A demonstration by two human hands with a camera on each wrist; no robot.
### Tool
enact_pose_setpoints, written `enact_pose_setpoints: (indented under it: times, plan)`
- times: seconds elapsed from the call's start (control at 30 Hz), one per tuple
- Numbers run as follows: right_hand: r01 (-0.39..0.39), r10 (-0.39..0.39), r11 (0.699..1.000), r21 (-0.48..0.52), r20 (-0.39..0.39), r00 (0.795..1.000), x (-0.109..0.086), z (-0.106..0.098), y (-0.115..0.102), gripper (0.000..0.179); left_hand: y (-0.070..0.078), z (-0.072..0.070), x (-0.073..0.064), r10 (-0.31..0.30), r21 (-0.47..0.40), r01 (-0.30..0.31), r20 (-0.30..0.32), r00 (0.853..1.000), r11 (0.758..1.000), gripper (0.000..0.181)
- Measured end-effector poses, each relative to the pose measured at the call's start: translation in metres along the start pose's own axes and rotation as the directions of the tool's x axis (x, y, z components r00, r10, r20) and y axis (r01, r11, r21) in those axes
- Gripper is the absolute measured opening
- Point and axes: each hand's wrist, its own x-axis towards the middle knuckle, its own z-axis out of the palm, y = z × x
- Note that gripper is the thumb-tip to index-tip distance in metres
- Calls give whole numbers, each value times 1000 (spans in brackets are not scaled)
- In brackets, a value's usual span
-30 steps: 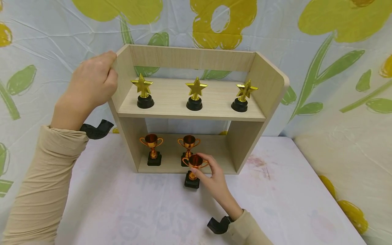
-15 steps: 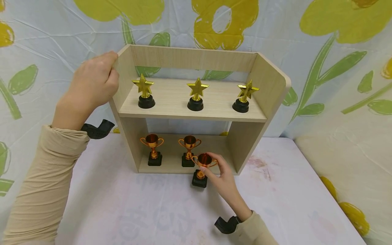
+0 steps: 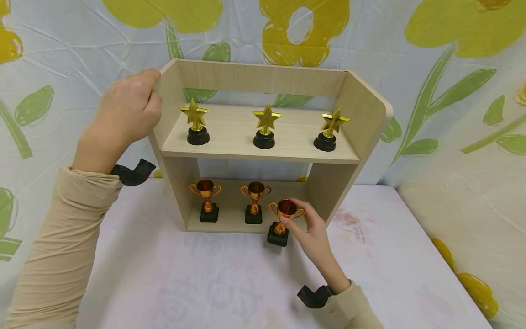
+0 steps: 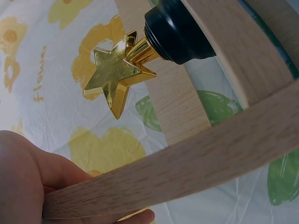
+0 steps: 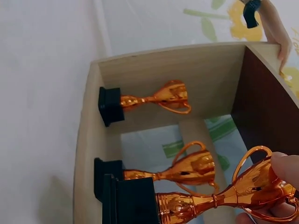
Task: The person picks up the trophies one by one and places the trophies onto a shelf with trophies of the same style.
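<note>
My right hand (image 3: 310, 228) pinches a bronze-coloured trophy cup (image 3: 286, 209) by its bowl, thumb in front and fingers behind. The cup's black base hangs tilted at the front of the lower shelf, right of two matching trophy cups, one in the middle (image 3: 255, 192) and one at the left (image 3: 207, 194). At the upper left, my left hand (image 3: 127, 107) grips the top edge of the wooden shelf unit's side panel (image 3: 167, 103); the left wrist view shows the fingers (image 4: 63, 168) wrapped round that panel. A gold star trophy (image 4: 112, 70) stands near it.
On the upper shelf (image 3: 230, 114) stand a left star trophy (image 3: 196, 121), a middle one (image 3: 266, 125) and a right one (image 3: 330, 130). A flowered cloth (image 3: 370, 27) hangs behind the unit. White cloth covers the table (image 3: 205, 278).
My right hand has carried the trophy cup to the right and slightly up, away from in front of the middle cup. My left hand keeps its grip on the side panel.
</note>
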Motion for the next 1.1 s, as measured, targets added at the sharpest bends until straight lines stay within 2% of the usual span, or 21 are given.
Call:
enact_pose_setpoints:
  times: [0.23, 0.87, 1.1]
  plan:
    - [26, -26, 999, 20, -15, 1000, 5, -8, -1, 44, 1, 0, 0, 4, -4, -4, -7, 1000, 1000, 13]
    - [-43, 44, 999, 19, -37, 998, 20, -22, -3, 44, -1, 0, -1, 2, 2, -2, -20, 1000, 1000, 13]
    - [-46, 47, 999, 13, -48, 998, 23, -26, -1, 44, 0, 0, 0, 10, 6, -10, -21, 1000, 1000, 12]
